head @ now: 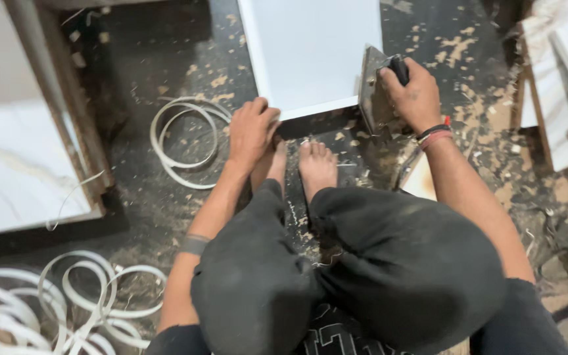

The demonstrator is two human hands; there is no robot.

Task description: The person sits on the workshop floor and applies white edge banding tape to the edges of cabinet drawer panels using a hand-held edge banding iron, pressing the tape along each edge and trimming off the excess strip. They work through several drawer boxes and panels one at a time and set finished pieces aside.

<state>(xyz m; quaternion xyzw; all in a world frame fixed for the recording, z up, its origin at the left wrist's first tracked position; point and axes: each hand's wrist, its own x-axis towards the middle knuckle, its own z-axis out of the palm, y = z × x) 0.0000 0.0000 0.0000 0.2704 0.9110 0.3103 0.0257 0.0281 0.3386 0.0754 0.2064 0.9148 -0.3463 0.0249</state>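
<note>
at the bottom of the frame the person's knees in dark trousers are filling the view, and bare feet (300, 164) are resting on the dusty floor (165, 204) just below the middle. a little beyond, the left hand (251, 129) is pressing down, fingers curled together, on the near left corner of the white panel (313, 49), which is lying flat at top centre with its long axis running away up the frame. at the panel's near right corner the right hand (414, 92) is wrapping tightly round the black handle of an old metal iron (375, 92), whose sole is facing the panel's right edge. coils of white edge banding (182, 135) are lying left of the left hand.
</note>
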